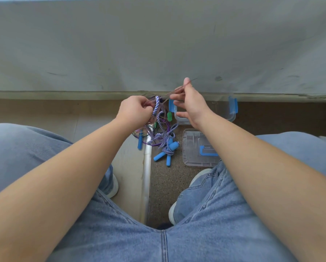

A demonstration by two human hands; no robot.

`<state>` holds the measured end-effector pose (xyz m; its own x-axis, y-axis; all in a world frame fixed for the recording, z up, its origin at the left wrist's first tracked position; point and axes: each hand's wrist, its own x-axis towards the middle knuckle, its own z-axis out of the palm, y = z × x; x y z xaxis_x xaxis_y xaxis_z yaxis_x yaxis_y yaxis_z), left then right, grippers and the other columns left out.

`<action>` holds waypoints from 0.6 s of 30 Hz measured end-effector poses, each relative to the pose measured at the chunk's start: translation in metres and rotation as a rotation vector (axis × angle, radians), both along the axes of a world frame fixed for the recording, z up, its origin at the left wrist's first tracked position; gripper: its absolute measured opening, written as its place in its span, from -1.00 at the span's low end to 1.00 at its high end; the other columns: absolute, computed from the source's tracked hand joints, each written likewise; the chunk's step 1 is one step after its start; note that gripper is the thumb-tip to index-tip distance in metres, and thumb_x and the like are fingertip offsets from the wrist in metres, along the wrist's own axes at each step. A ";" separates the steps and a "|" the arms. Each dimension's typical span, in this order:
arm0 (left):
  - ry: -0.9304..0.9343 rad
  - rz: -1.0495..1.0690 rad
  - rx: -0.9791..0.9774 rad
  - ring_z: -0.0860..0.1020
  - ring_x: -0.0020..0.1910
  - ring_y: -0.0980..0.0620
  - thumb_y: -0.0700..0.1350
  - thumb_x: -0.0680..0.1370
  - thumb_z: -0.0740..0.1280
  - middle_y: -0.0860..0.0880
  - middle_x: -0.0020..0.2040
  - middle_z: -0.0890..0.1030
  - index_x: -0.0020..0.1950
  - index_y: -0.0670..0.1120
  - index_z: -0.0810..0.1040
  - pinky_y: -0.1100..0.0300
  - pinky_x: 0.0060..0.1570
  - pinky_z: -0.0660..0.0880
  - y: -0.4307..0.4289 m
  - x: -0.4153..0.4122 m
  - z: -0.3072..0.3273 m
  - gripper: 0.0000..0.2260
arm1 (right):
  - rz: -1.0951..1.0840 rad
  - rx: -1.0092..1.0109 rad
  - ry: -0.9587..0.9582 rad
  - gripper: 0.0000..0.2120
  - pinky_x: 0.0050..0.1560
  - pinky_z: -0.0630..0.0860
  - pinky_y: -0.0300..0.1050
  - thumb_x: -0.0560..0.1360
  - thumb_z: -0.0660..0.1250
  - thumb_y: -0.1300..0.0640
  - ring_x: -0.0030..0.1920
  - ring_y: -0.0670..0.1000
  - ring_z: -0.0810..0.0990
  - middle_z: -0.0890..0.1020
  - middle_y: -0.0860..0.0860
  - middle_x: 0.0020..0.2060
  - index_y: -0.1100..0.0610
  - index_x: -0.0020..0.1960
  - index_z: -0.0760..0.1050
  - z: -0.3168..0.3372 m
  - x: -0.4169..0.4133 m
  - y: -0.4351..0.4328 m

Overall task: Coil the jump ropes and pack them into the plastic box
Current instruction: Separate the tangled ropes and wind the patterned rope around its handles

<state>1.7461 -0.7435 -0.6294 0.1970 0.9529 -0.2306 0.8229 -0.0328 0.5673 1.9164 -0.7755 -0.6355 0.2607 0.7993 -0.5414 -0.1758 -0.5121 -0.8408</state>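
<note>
My left hand (134, 109) grips a bundle of thin clear-pink rope together with a blue-and-white braided rope (157, 103). My right hand (189, 103) pinches the thin pink rope (177, 89) between thumb and forefinger and holds it taut up and to the right. Below the hands a tangle of ropes (158, 137) lies on the floor, with blue foam handles (169, 148), a purple cord and a green handle (169, 116). The clear plastic box (232, 118) with blue clips stands behind my right wrist, partly hidden.
The box's clear lid (192, 148) with a blue handle lies flat on the speckled floor near my right knee. A grey wall rises just behind the hands. A metal floor strip (147, 167) runs between my feet. My knees flank the work area.
</note>
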 end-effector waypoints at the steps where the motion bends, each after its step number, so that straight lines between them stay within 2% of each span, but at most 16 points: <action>1: -0.017 0.012 0.010 0.53 -0.21 -0.03 -0.15 0.49 0.24 0.04 -0.31 0.59 -0.12 -0.05 0.63 0.22 -0.24 0.36 0.000 0.002 0.001 -0.84 | -0.006 -0.005 0.006 -0.44 0.25 0.47 0.17 0.65 -0.10 -0.33 0.23 0.12 0.56 0.67 0.07 0.05 0.06 0.05 0.48 0.001 -0.001 0.000; 3: -0.056 0.029 0.003 0.51 -0.29 0.05 -0.15 0.49 0.23 0.06 -0.34 0.56 -0.13 -0.04 0.58 0.26 -0.33 0.36 0.002 0.004 0.003 -0.87 | -0.021 -0.017 0.045 -0.37 0.24 0.47 0.18 0.61 -0.15 -0.39 0.19 0.16 0.62 0.69 0.05 -0.07 0.04 -0.04 0.49 0.003 -0.001 -0.001; 5: -0.099 0.051 -0.052 0.47 -0.34 0.11 -0.14 0.49 0.25 0.07 -0.32 0.53 -0.17 -0.04 0.49 0.32 -0.39 0.35 0.005 0.003 0.000 -0.94 | -0.051 -0.021 0.093 -0.35 0.22 0.51 0.19 0.59 -0.16 -0.42 0.10 0.17 0.69 0.69 0.05 -0.11 0.05 -0.03 0.49 0.004 0.001 -0.001; 8: -0.226 0.115 -0.194 0.51 -0.28 -0.02 -0.03 0.45 0.34 0.00 -0.30 0.52 -0.29 -0.01 0.33 0.16 -0.23 0.51 0.008 -0.004 -0.007 -0.78 | -0.101 -0.016 0.090 -0.36 0.20 0.55 0.19 0.60 -0.13 -0.42 0.03 0.14 0.71 0.71 0.06 -0.03 0.05 0.00 0.49 0.005 0.005 0.000; 10: -0.387 0.197 -0.263 0.60 -0.25 -0.08 0.08 0.44 0.39 -0.05 -0.28 0.56 -0.26 -0.02 0.40 0.08 -0.19 0.60 0.009 -0.006 -0.006 -0.75 | -0.113 -0.006 0.089 -0.38 0.20 0.55 0.21 0.60 -0.11 -0.40 0.06 0.12 0.70 0.69 0.05 0.05 0.05 0.01 0.49 0.003 0.007 0.002; 12: -0.590 0.309 -0.340 0.60 -0.32 -0.04 0.04 0.51 0.39 -0.07 -0.30 0.55 -0.13 -0.07 0.50 0.18 -0.33 0.58 0.010 -0.003 -0.002 -0.80 | -0.116 0.004 0.082 -0.45 0.18 0.56 0.20 0.63 -0.07 -0.36 0.10 0.10 0.67 0.65 0.01 0.09 0.05 0.00 0.48 0.001 0.006 0.001; 13: -0.684 0.353 -0.380 0.59 -0.33 -0.01 0.00 0.55 0.37 -0.08 -0.30 0.55 -0.07 -0.11 0.52 0.21 -0.37 0.55 0.011 -0.001 0.001 -0.82 | -0.117 0.007 0.076 -0.52 0.18 0.57 0.19 0.65 -0.02 -0.30 0.12 0.09 0.66 0.63 -0.01 0.11 0.04 0.00 0.48 0.000 0.006 0.000; 15: -0.826 0.376 -0.426 0.59 -0.29 -0.01 -0.13 0.57 0.37 -0.10 -0.27 0.57 -0.02 -0.16 0.53 0.21 -0.34 0.54 0.012 -0.001 0.004 -0.89 | -0.108 0.003 0.059 -0.75 0.20 0.56 0.19 0.67 0.08 -0.02 0.17 0.08 0.63 0.59 -0.01 0.20 0.04 0.05 0.49 0.000 0.007 -0.002; 17: -0.900 0.312 -0.432 0.58 -0.21 -0.05 -0.24 0.52 0.39 -0.14 -0.21 0.59 -0.06 -0.16 0.51 0.19 -0.30 0.55 0.013 -0.005 0.005 -0.92 | -0.116 0.008 0.090 -0.76 0.22 0.55 0.18 0.60 0.08 0.21 0.20 0.10 0.62 0.59 0.04 0.20 0.08 0.04 0.52 0.002 0.010 -0.004; 18: -0.928 0.276 -0.434 0.58 -0.19 -0.06 -0.25 0.51 0.40 -0.14 -0.20 0.59 -0.07 -0.15 0.50 0.17 -0.28 0.55 0.014 -0.006 0.005 -0.90 | -0.146 0.019 0.147 -0.73 0.22 0.54 0.17 0.57 0.06 0.26 0.18 0.11 0.63 0.61 0.06 0.13 0.11 0.02 0.53 0.003 0.012 -0.003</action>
